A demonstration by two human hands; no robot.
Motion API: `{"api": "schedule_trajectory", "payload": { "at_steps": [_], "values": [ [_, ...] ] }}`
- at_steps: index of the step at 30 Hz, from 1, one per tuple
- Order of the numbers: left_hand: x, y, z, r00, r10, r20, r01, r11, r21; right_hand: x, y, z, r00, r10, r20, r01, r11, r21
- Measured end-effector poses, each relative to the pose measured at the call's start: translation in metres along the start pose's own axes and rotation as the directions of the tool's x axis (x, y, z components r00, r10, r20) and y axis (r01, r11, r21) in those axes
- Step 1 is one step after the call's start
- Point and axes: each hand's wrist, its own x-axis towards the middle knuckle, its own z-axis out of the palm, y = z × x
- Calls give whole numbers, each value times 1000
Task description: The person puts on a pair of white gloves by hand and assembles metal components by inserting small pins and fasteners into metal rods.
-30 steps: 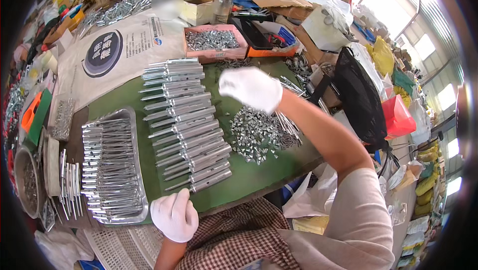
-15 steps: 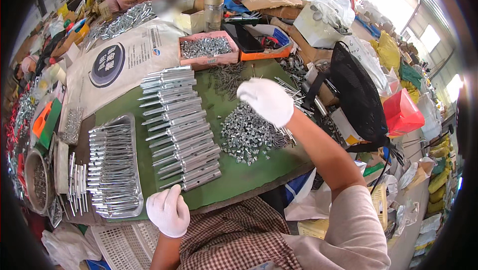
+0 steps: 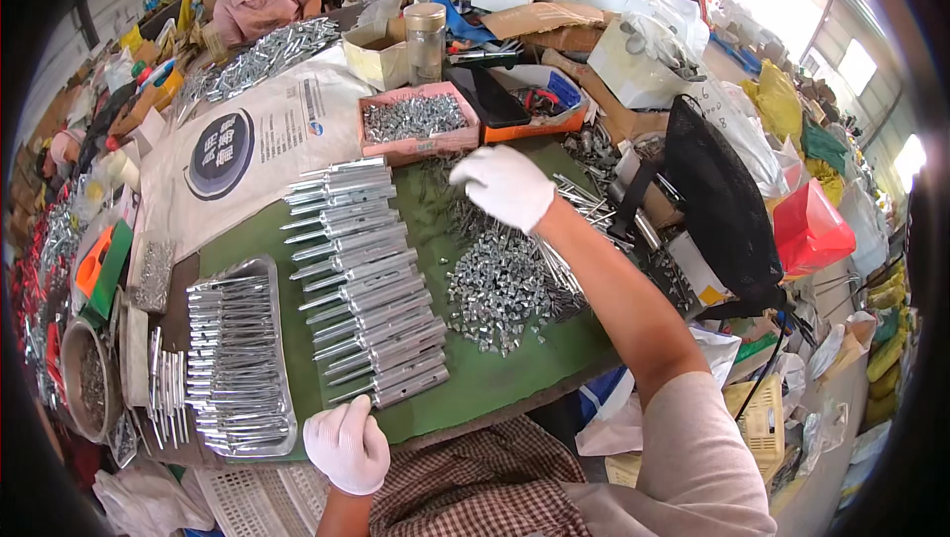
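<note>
My right hand (image 3: 505, 188), in a white glove, is over a spread of thin dark screws (image 3: 431, 181). Its fingers are bent down and closed; the tips are hidden, so anything between them does not show. Just nearer me lies a heap of small silver metal pieces (image 3: 500, 285). My left hand (image 3: 346, 445), gloved too, rests curled at the table's near edge, by the near end of a long row of silver metal tubes with thin pointed rods (image 3: 371, 280). Whatever its closed fingers may hold cannot be made out.
A clear tray (image 3: 282, 379) of thin metal rods stands left of the row. Behind are a pink box (image 3: 421, 146) of small metal parts, an orange box (image 3: 534, 124) and a glass jar (image 3: 426, 47). A black mesh bag (image 3: 717, 200) stands right. Another person (image 3: 262, 2) sits far left.
My right hand has moved left and farther from me, from beside the silver heap to above the dark screws. My left hand stays at the table edge. The whole view has shifted slightly.
</note>
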Motion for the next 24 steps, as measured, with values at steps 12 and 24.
{"api": "schedule_trajectory", "payload": {
  "at_steps": [12, 24],
  "values": [
    [2, 0, 1, 999, 40, 18, -40, 999, 14, 27, -4, 9, 1000, -12, -16, 9, 976, -217],
    [-4, -2, 2, 998, 44, 46, -47, 997, 66, 43, -26, 44, 980, -200, -16, 196, 969, -149]
  ]
}}
